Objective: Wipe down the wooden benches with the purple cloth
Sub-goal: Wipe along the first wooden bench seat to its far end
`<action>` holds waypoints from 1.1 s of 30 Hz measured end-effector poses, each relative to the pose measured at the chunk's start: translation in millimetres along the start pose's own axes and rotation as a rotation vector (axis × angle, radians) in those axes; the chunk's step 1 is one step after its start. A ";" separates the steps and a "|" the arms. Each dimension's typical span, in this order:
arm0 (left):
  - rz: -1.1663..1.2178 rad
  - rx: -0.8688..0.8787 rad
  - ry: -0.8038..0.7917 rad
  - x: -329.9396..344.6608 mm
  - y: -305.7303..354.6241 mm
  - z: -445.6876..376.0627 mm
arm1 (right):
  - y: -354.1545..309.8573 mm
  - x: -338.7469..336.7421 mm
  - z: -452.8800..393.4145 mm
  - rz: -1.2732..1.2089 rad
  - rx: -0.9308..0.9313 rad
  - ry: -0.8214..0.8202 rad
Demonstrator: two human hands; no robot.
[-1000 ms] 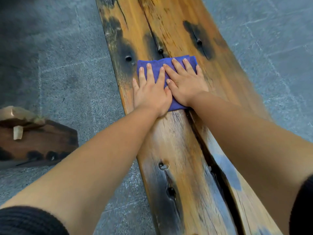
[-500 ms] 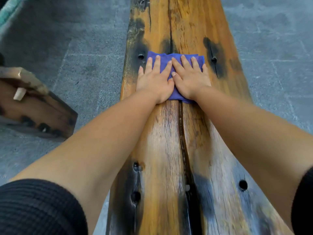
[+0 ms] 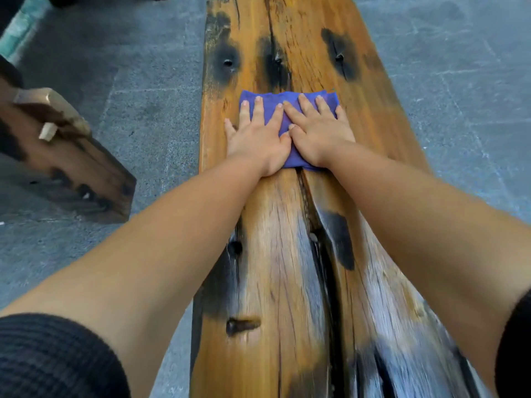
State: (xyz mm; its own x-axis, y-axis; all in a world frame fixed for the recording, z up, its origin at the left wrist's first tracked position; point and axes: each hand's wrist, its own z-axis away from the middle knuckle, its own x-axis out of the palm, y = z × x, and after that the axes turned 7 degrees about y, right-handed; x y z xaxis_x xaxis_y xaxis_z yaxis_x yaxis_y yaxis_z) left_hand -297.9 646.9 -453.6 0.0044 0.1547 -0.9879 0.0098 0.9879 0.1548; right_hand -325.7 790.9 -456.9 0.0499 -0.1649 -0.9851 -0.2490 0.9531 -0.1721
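A long wooden bench with dark burn marks, bolt holes and a central crack runs away from me. A folded purple cloth lies flat on its top, just on the near side of a row of dark holes. My left hand and my right hand rest side by side on the cloth. Both palms are down with fingers spread, pressing it onto the wood. My left little finger touches bare wood beside the cloth. Most of the cloth is hidden under the hands.
The end of a second wooden bench juts in from the left, apart from this one. Grey stone paving lies on both sides. A teal strip shows at the top left corner.
Both hands have slid the cloth back toward me, from the row of dark holes to just short of it. The view has swung so the bench runs straight ahead.
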 end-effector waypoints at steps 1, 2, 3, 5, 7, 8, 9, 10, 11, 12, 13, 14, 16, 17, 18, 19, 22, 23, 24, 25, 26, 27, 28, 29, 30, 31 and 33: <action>0.006 -0.001 0.001 -0.4 1.9 9.7 | -1.1 0.4 9.9 0.005 0.001 0.005; 0.009 -0.005 0.002 -0.5 3.1 20.7 | -2.3 0.6 20.4 0.012 -0.002 0.005; 0.011 -0.008 0.006 -1.0 4.3 29.9 | -4.0 0.7 28.5 0.016 -0.006 0.003; 0.017 -0.019 0.010 -0.6 5.8 49.5 | -8.1 3.0 45.5 0.025 -0.012 0.006; 0.025 -0.022 0.007 0.0 8.4 62.8 | -8.3 2.2 57.7 0.024 -0.012 0.003; 0.029 -0.024 0.009 0.3 10.1 69.8 | -7.5 1.5 64.6 0.015 -0.009 0.002; 0.026 -0.027 0.014 1.1 11.2 77.7 | -7.8 1.2 72.4 0.005 -0.014 0.003; 0.017 -0.031 0.022 2.7 13.2 87.2 | -7.5 1.3 82.6 0.004 -0.021 0.000; 0.014 -0.028 0.026 3.5 14.6 93.8 | -7.6 1.0 90.9 0.006 -0.026 -0.002; 0.021 -0.026 0.026 4.2 17.3 101.4 | -6.2 0.1 101.4 0.017 -0.029 -0.007; 0.026 -0.029 0.030 4.2 19.0 106.7 | -5.7 -0.7 108.9 0.028 -0.029 -0.007; 0.023 -0.032 0.033 4.2 20.0 110.8 | -6.0 -0.5 113.9 0.036 -0.024 -0.007; 0.012 -0.054 0.031 2.9 22.2 117.1 | -7.3 -1.1 119.8 0.040 0.004 -0.016; 0.006 -0.064 0.027 1.0 22.3 118.1 | -8.7 -1.2 120.6 0.037 0.023 -0.019; 0.003 -0.068 0.024 0.6 23.2 117.9 | -8.8 -0.9 120.8 0.041 0.034 -0.019; 0.002 -0.063 0.023 0.8 24.0 116.7 | -8.6 -0.8 119.8 0.049 0.033 -0.018; 0.012 -0.063 0.005 2.2 25.6 104.6 | -4.7 -1.4 109.1 0.058 0.020 -0.016; 0.013 -0.072 0.005 3.1 26.4 99.5 | -3.1 -1.6 104.0 0.064 0.018 -0.014; 0.015 -0.080 0.009 3.8 27.8 88.7 | -0.2 -2.2 92.9 0.067 0.015 -0.010; 0.020 -0.083 0.006 4.3 28.6 85.1 | 1.3 -2.7 89.0 0.074 0.012 -0.012; 0.020 -0.082 0.010 4.9 28.9 77.9 | 3.8 -3.1 82.0 0.083 0.008 -0.007; 0.020 -0.079 0.014 6.0 29.4 66.7 | 7.3 -3.2 71.4 0.087 0.003 0.000; 0.016 -0.079 0.017 7.3 29.4 55.9 | 10.4 -2.9 61.5 0.089 0.003 0.006; 0.017 -0.083 0.019 8.4 29.3 45.2 | 13.7 -2.5 51.6 0.083 0.006 0.012; 0.018 -0.091 0.021 9.9 29.9 31.0 | 18.0 -2.1 38.1 0.073 0.009 0.016; 0.018 -0.101 0.022 10.6 30.7 18.0 | 22.2 -2.4 25.5 0.068 0.012 0.019; 0.012 -0.104 0.021 11.4 33.7 -9.6 | 31.1 -3.9 -1.2 0.065 0.012 0.024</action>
State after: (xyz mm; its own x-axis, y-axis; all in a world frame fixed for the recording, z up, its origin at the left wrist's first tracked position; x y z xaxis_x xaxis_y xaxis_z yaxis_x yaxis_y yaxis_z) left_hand -307.1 682.0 -459.7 -0.0171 0.1661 -0.9860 -0.0939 0.9815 0.1670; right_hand -334.8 820.9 -458.5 0.0107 -0.1082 -0.9941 -0.2390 0.9650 -0.1076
